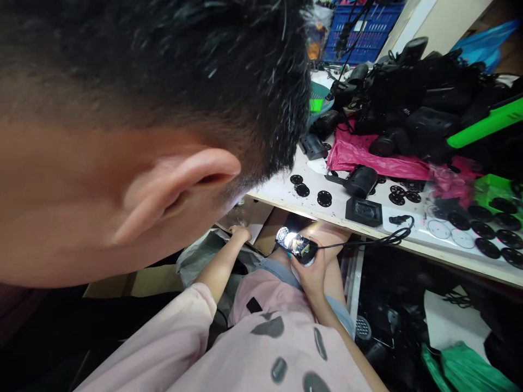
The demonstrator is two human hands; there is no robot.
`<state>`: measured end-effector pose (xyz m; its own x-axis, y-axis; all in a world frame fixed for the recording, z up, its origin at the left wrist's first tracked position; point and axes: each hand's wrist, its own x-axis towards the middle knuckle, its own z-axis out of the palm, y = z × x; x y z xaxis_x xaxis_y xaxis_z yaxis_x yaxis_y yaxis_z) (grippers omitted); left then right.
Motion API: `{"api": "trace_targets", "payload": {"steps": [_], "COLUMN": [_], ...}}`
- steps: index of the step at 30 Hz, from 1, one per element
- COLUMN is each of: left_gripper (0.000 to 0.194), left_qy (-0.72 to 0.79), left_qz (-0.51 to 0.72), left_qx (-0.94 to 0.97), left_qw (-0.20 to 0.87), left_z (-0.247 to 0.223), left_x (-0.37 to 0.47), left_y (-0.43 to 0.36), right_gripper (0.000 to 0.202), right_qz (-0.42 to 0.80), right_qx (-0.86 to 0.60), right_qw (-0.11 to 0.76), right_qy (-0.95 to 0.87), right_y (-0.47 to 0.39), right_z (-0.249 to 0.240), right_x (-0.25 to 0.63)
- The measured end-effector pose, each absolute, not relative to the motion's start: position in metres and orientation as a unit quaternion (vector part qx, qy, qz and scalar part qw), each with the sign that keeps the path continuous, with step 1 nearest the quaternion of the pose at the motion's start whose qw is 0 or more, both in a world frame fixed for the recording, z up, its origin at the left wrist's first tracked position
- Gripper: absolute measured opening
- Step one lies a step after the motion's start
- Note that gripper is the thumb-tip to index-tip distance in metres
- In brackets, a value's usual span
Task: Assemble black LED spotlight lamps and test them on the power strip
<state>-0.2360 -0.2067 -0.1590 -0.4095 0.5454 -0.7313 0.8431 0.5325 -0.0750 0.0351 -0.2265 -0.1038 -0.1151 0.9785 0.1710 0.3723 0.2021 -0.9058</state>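
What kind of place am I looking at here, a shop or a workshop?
Most likely a small assembly or repair workshop for lamps: black lamp housings are piled on a white workbench, perforated black discs lie scattered on it, and the right hand holds a lit, wired lamp unit.

Right hand (pixel 312 269) gripping a small lit lamp (pixel 297 246) with black cable (pixel 368 242), left hand (pixel 240 233) reaching into a cardboard box (pixel 261 218), white workbench (pixel 310 204) far right strewn with black discs (pixel 324 198)

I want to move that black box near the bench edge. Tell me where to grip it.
Take the black box by its two side walls, coming straight down from above. It lies flat on the white bench with its recessed face up, and its sides look free; the black cord lies just to its right, so keep clear of that side.
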Motion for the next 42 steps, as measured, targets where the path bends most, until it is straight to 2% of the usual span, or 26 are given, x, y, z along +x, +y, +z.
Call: {"api": "trace_targets", "payload": {"steps": [14,29,42], "left_gripper": [0.043,0.042,0.041], "left_qy": [0.831,0.852,0.857], "left_qz": [-0.26,-0.216,-0.194], "left_qx": [0.376,0.372,0.385], "left_qw": [0.316,0.297,0.282], "left_z": [-0.139,-0.123,-0.131], "left_x": [-0.233,-0.229,-0.226], "left_y": [-0.207,-0.206,-0.204], "right_gripper": [0.069,0.069,0.069], "right_qz": [0.366,0.371,0.358], "right_qx": [-0.511,-0.516,-0.507], "right_qw": [0.422,0.424,0.43], "right_qy": [-0.653,-0.646,-0.656], "right_y": [-0.227,-0.227,-0.227], "right_z": [-0.094,-0.083,-0.088], "right_x": [0.031,0.028,0.03]}}
